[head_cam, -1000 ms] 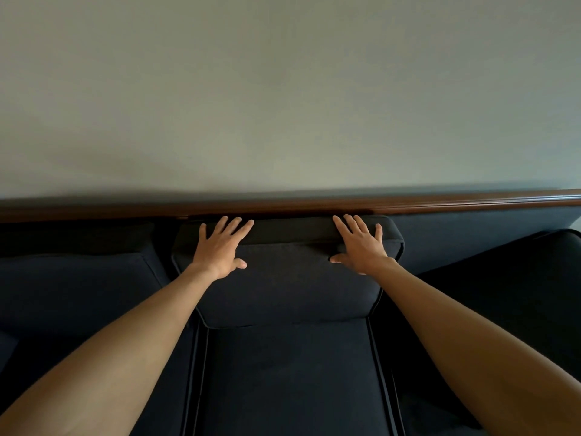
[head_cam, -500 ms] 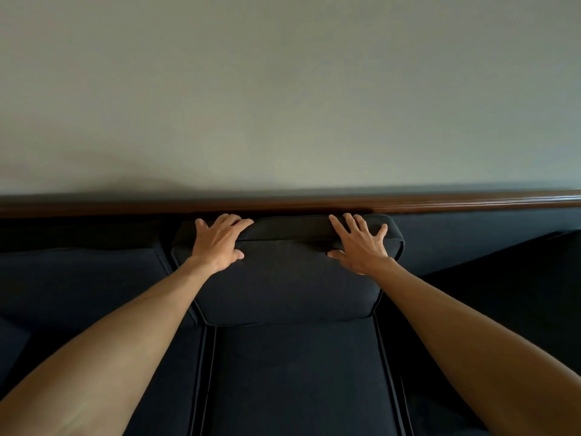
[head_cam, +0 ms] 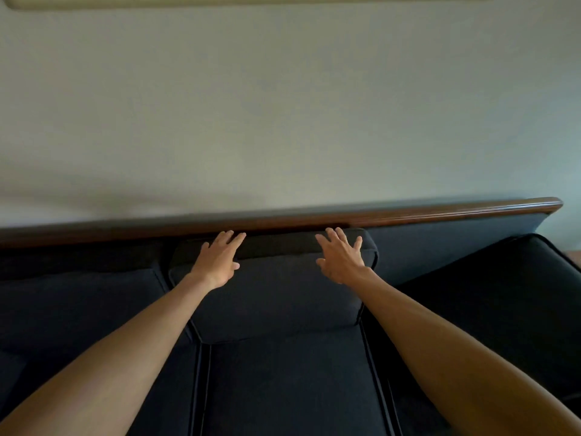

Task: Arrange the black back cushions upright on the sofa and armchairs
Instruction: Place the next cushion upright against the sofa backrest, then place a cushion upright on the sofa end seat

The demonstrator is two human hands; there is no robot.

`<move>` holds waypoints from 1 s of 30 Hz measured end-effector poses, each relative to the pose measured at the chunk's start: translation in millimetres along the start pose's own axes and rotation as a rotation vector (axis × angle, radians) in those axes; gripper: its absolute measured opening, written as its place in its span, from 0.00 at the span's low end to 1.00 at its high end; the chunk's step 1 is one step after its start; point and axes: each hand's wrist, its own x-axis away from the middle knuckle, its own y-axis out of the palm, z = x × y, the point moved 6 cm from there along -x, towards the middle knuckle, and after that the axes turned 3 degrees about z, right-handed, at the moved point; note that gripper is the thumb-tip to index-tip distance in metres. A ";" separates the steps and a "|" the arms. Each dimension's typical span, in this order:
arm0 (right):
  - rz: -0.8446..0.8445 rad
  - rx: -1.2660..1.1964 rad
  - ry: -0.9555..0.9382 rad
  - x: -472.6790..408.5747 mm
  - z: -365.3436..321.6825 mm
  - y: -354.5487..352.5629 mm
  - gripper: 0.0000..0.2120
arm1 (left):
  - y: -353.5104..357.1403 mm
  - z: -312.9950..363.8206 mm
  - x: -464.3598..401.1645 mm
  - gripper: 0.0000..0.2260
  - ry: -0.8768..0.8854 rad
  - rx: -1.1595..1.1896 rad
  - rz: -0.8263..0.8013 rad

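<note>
Your left hand (head_cam: 218,262) and right hand (head_cam: 341,258) lay flat, fingers spread wide, on the top edge of the middle back cushion (head_cam: 276,297). Neither hand squeezed it. The cushion stood upright on the sofa (head_cam: 440,253), its top just under the brown wooden rail (head_cam: 440,212). Another back cushion (head_cam: 78,303) sat to the left, and one (head_cam: 503,297) leaned to the right. The black cloth was dark, so the seams were hard to see. Both side cushions were cut off.
</note>
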 end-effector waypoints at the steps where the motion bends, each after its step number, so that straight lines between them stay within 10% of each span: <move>1: 0.038 -0.052 -0.004 6.2 -0.8 -15.7 0.25 | -11.0 12.1 2.3 0.29 0.010 0.053 0.018; 14: 0.349 -0.317 0.187 182.5 130.3 -202.1 0.11 | -141.7 307.7 51.6 0.06 0.292 0.488 0.218; 30: 0.216 -0.481 0.595 335.6 597.9 -81.6 0.10 | 90.0 708.6 52.5 0.04 0.331 0.445 -0.091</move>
